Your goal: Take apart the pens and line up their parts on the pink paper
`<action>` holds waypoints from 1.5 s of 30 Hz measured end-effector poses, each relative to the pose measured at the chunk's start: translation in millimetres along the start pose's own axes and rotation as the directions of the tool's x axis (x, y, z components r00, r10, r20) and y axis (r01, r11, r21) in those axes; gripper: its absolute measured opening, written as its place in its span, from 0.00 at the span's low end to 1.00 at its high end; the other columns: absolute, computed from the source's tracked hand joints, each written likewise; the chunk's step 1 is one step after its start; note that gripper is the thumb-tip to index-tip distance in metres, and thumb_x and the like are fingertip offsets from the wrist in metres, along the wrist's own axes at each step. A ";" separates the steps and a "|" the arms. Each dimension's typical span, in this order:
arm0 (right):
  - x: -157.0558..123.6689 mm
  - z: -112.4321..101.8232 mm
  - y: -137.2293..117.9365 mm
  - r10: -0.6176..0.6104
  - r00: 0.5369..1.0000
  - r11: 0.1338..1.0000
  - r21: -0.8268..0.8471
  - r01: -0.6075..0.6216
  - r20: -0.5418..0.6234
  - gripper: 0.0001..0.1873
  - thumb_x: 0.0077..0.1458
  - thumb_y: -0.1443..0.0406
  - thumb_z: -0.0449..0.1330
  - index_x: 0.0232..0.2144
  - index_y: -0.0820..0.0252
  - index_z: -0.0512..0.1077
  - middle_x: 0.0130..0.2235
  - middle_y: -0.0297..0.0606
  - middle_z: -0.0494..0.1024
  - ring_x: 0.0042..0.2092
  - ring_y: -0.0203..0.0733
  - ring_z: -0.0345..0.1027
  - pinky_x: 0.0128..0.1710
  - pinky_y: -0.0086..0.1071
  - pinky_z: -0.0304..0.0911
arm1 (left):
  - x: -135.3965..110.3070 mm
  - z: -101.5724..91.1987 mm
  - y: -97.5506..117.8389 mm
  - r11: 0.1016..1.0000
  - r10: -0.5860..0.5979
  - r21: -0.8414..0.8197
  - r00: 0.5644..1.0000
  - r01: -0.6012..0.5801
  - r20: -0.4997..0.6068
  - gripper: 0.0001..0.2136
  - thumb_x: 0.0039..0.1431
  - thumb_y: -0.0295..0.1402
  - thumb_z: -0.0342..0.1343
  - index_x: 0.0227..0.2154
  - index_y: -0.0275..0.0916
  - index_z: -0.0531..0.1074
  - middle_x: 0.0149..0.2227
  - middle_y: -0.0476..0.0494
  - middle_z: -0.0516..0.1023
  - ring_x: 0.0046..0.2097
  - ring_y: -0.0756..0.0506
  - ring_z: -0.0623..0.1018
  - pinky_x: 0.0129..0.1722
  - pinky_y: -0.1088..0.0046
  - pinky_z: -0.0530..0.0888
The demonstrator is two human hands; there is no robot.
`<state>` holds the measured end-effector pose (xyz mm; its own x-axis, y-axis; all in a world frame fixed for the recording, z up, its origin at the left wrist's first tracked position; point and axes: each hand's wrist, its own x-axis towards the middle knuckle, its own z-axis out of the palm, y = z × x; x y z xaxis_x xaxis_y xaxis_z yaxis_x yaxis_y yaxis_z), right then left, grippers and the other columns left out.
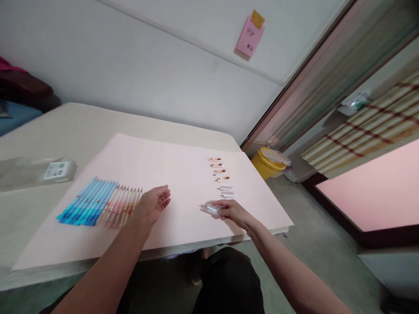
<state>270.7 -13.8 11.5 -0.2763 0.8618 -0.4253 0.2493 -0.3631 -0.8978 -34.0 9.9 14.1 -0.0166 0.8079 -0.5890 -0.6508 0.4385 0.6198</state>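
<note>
A row of pens point(98, 202), blue ones at the left and pale pink-orange ones at the right, lies side by side on a large pale pink sheet point(170, 165). My left hand point(152, 203) hovers just right of that row, palm up, fingers loosely spread and holding nothing. My right hand point(231, 210) rests low on the sheet with its fingers closed on a small clear pen cap point(207, 208). Beyond it a column of several small caps point(221, 178) runs away from me, orange-tipped ones farther, clear ones nearer.
The sheet covers a beige table point(39, 131). A clear plastic package point(36, 171) lies at the table's left. A yellow bin point(267, 162) stands on the floor past the right edge. A pink note point(250, 35) is stuck on the wall.
</note>
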 end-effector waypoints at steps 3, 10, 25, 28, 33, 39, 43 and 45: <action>-26.0 -43.9 21.1 0.066 0.998 0.995 -0.076 -0.066 -0.011 0.25 0.40 0.68 0.63 0.45 0.61 0.75 0.39 0.40 0.77 0.33 0.37 0.68 0.30 0.27 0.61 | 0.8 0.4 -1.8 1.000 -0.011 0.010 1.000 0.011 -0.012 0.06 0.47 0.24 0.61 0.29 0.32 0.71 0.28 0.43 0.74 0.28 0.51 0.75 0.27 0.77 0.74; -36.0 -102.7 48.4 0.125 0.992 0.982 -0.139 -0.129 -0.033 0.26 0.38 0.67 0.63 0.45 0.61 0.75 0.35 0.37 0.77 0.29 0.33 0.65 0.31 0.28 0.61 | 4.6 5.7 -9.6 1.000 -0.022 0.001 0.999 0.022 0.031 0.04 0.47 0.21 0.59 0.28 0.31 0.71 0.26 0.42 0.75 0.27 0.51 0.75 0.26 0.78 0.74; -20.4 -115.2 41.9 0.074 0.995 0.949 -0.302 -0.092 -0.069 0.21 0.40 0.67 0.60 0.40 0.63 0.76 0.30 0.33 0.74 0.30 0.34 0.62 0.32 0.29 0.60 | 6.8 13.7 -4.9 0.999 -0.044 0.008 0.999 0.043 0.006 0.05 0.47 0.19 0.58 0.29 0.31 0.71 0.28 0.42 0.75 0.29 0.51 0.76 0.26 0.78 0.75; -20.6 -114.2 43.4 0.025 0.992 0.921 -0.382 -0.072 -0.126 0.19 0.41 0.66 0.60 0.39 0.64 0.74 0.29 0.34 0.73 0.31 0.36 0.64 0.34 0.31 0.61 | 6.9 13.7 -5.3 0.999 -0.048 0.012 0.999 0.048 0.005 0.05 0.47 0.19 0.58 0.29 0.31 0.71 0.29 0.42 0.75 0.29 0.51 0.76 0.26 0.79 0.75; -33.4 -112.5 47.6 -0.228 0.938 0.775 -0.632 0.014 -0.260 0.19 0.44 0.65 0.60 0.42 0.59 0.73 0.45 0.42 0.74 0.45 0.45 0.66 0.45 0.36 0.62 | 5.4 13.3 -5.0 0.999 -0.033 0.011 0.999 0.033 0.009 0.05 0.48 0.19 0.58 0.29 0.31 0.71 0.29 0.42 0.74 0.29 0.51 0.76 0.26 0.79 0.75; -56.0 -92.6 75.5 -0.502 0.839 0.471 -0.880 0.065 -0.207 0.16 0.51 0.67 0.57 0.44 0.57 0.71 0.48 0.44 0.70 0.49 0.46 0.64 0.46 0.38 0.63 | 3.6 13.5 -3.9 0.999 -0.042 0.007 0.999 0.041 0.012 0.05 0.48 0.19 0.58 0.28 0.31 0.71 0.28 0.42 0.74 0.29 0.51 0.76 0.26 0.79 0.75; -53.1 -73.2 83.1 -0.538 0.834 0.325 -0.943 0.072 -0.122 0.13 0.53 0.70 0.54 0.40 0.57 0.73 0.47 0.43 0.71 0.47 0.44 0.64 0.47 0.36 0.62 | 5.0 12.3 -6.4 0.999 -0.047 0.003 0.999 0.047 0.015 0.05 0.47 0.19 0.58 0.28 0.31 0.71 0.28 0.42 0.74 0.28 0.51 0.76 0.26 0.78 0.75; -48.1 -68.9 82.3 -0.544 0.834 0.271 -0.960 0.068 -0.094 0.13 0.53 0.72 0.54 0.39 0.56 0.74 0.46 0.43 0.71 0.46 0.43 0.64 0.46 0.35 0.62 | 5.7 11.4 -7.0 0.999 -0.049 0.003 0.999 0.049 0.016 0.05 0.47 0.19 0.58 0.28 0.32 0.71 0.28 0.42 0.75 0.28 0.51 0.76 0.26 0.78 0.75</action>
<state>368.5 -60.8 -34.1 -0.2784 0.9495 0.1446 0.9399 0.3003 -0.1627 -20.9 15.9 12.4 0.0277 0.7916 -0.6104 -0.6485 0.4789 0.5917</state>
